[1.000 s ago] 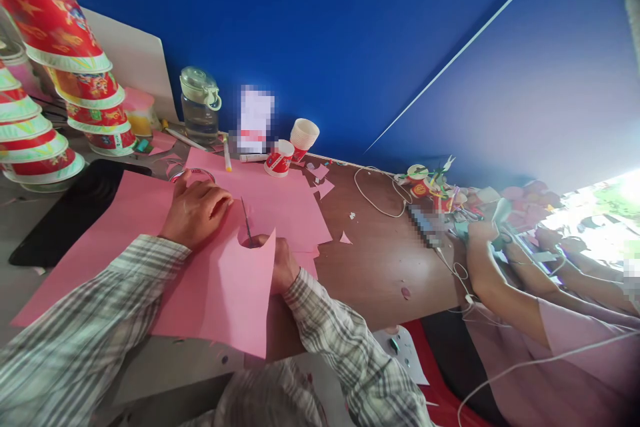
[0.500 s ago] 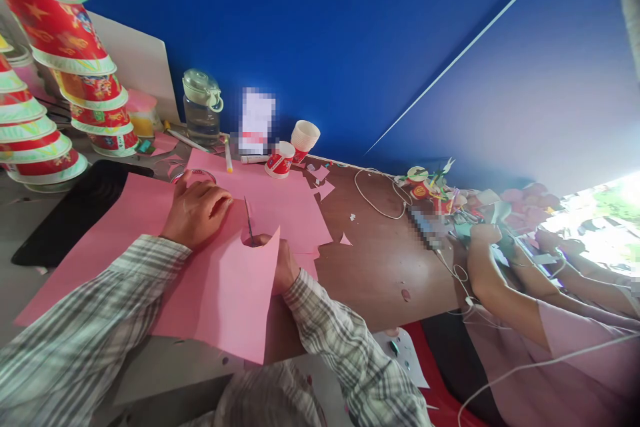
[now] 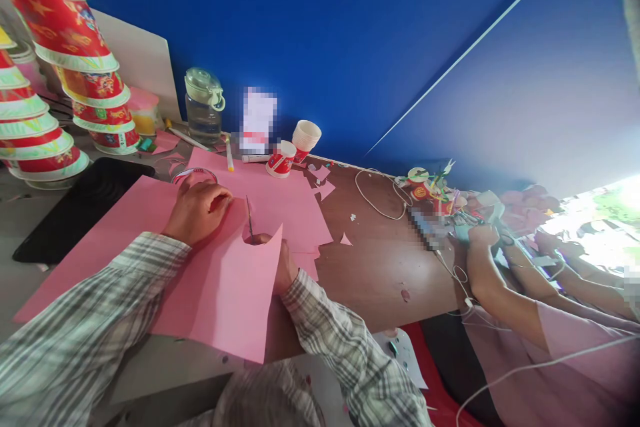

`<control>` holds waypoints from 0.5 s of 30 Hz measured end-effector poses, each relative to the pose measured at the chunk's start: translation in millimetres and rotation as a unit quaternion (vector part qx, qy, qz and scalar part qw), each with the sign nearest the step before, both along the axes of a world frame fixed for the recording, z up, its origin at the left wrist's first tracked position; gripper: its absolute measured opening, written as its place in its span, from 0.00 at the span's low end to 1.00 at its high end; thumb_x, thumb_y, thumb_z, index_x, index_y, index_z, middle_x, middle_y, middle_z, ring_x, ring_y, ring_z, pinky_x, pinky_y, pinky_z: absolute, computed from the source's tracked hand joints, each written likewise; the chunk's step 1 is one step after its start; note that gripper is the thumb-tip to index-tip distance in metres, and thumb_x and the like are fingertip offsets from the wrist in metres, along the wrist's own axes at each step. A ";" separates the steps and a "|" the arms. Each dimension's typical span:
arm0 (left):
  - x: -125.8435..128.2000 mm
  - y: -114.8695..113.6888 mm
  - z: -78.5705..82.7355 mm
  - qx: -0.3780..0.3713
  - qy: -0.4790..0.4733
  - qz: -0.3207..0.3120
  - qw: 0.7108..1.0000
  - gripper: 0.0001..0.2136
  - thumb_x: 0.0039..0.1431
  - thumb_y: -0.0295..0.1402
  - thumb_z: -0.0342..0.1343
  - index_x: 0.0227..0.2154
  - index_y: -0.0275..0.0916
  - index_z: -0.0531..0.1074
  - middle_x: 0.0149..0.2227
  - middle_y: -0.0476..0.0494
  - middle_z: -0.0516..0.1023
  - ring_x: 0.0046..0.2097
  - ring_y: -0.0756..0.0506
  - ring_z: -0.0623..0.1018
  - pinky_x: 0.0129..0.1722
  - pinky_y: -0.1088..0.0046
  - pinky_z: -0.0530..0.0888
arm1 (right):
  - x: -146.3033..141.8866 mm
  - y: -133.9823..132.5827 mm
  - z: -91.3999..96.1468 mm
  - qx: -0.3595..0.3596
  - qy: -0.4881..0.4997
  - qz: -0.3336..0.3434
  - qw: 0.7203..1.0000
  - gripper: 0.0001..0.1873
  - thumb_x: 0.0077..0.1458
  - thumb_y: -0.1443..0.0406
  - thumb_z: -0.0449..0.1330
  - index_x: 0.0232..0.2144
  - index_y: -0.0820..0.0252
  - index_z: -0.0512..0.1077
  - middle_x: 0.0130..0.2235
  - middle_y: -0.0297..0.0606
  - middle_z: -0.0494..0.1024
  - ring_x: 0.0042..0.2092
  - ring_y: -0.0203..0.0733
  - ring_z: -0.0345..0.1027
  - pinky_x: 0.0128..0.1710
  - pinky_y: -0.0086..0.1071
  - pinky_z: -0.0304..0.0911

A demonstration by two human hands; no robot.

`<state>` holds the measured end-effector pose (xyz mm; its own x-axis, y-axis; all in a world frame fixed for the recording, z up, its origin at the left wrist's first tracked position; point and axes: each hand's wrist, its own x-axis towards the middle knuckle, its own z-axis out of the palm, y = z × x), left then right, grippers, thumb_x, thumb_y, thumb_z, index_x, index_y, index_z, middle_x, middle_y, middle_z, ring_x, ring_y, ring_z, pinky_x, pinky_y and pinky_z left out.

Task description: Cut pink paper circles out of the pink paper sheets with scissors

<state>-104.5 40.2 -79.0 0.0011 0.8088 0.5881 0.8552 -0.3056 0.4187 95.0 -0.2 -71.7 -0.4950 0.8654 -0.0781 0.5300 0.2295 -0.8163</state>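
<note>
The fingers of the left hand (image 3: 200, 208) curl loosely toward the palm on the far edge of the pink sheet (image 3: 225, 287); their tips are hidden from me, so I cannot tell whether they pinch the paper. I judge that this hand is there as a weight, keeping the sheet steady. The right hand (image 3: 286, 270) is mostly behind the sheet's lifted right-hand part, its fingers wrapped on the scissors (image 3: 250, 219). The blades rise through a curved notch in the sheet's far right edge and point away from the wearer; they look edge-on, so I cannot judge their gap. The raised paper probably leaves room for the hand behind it.

The sheet itself spreads across the desk under the left forearm. Part of a second pink sheet (image 3: 295, 203) shows beyond it, perhaps as spare stock. To the sheet's left lies a flat black slab (image 3: 83, 210). Past its far edge I find a jug (image 3: 203, 110), a marker (image 3: 229, 153) and red paper cups (image 3: 281, 161). Pink scraps (image 3: 325, 189) lie beyond its right side; much farther right is a co-worker's arm (image 3: 480, 273).
</note>
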 end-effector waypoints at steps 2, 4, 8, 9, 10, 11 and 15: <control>-0.6 0.4 -0.5 -0.003 -0.004 -0.001 1.000 0.06 0.49 0.34 0.48 0.27 0.40 0.68 0.28 0.49 0.73 0.34 0.47 0.70 0.49 0.58 0.54 | 0.3 0.3 -3.9 0.003 0.003 -0.004 1.000 0.17 0.41 0.68 0.60 0.38 0.62 0.72 0.33 0.41 0.80 0.35 0.46 0.76 0.33 0.34 0.68; -1.0 0.9 -1.0 -0.006 -0.007 -0.002 1.000 0.06 0.49 0.34 0.48 0.26 0.40 0.68 0.28 0.49 0.72 0.34 0.47 0.70 0.49 0.58 0.54 | 0.7 0.6 -7.7 0.010 0.011 -0.008 1.000 0.15 0.43 0.67 0.58 0.38 0.61 0.72 0.34 0.40 0.80 0.35 0.45 0.76 0.34 0.34 0.68; -1.4 1.9 -1.9 -0.015 -0.011 0.001 1.000 0.06 0.49 0.34 0.47 0.26 0.41 0.68 0.29 0.48 0.73 0.34 0.46 0.70 0.49 0.58 0.54 | 1.0 0.3 -11.8 0.015 0.018 -0.003 1.000 0.15 0.44 0.67 0.58 0.38 0.60 0.72 0.35 0.39 0.80 0.35 0.44 0.76 0.34 0.33 0.68; -1.6 2.1 -2.1 -0.018 -0.011 0.001 1.000 0.06 0.49 0.34 0.47 0.26 0.41 0.68 0.29 0.48 0.73 0.35 0.46 0.70 0.48 0.58 0.55 | 1.0 0.2 -12.4 0.014 0.018 -0.003 1.000 0.15 0.44 0.67 0.58 0.38 0.60 0.72 0.34 0.39 0.80 0.35 0.44 0.76 0.35 0.33 0.68; -1.8 2.3 -2.2 -0.020 -0.012 0.000 1.000 0.06 0.49 0.34 0.47 0.26 0.41 0.68 0.29 0.48 0.73 0.35 0.46 0.70 0.48 0.58 0.55 | 1.0 0.1 -13.2 0.012 0.018 -0.005 1.000 0.15 0.44 0.67 0.59 0.38 0.60 0.72 0.34 0.39 0.80 0.35 0.44 0.75 0.35 0.33 0.68; -2.1 2.4 -2.4 -0.023 -0.012 0.000 1.000 0.06 0.49 0.34 0.47 0.26 0.41 0.68 0.29 0.48 0.73 0.35 0.46 0.70 0.48 0.58 0.55 | 1.0 0.1 -14.1 0.011 0.018 -0.008 1.000 0.15 0.45 0.67 0.58 0.38 0.59 0.72 0.34 0.39 0.80 0.35 0.43 0.75 0.35 0.33 0.68; -3.2 3.1 -2.5 -0.038 -0.018 -0.001 0.999 0.06 0.48 0.35 0.47 0.26 0.41 0.68 0.29 0.48 0.73 0.35 0.46 0.71 0.48 0.58 0.55 | 1.8 1.1 -19.9 0.015 0.022 -0.006 1.000 0.14 0.47 0.66 0.57 0.39 0.59 0.71 0.35 0.39 0.80 0.35 0.43 0.75 0.35 0.34 0.68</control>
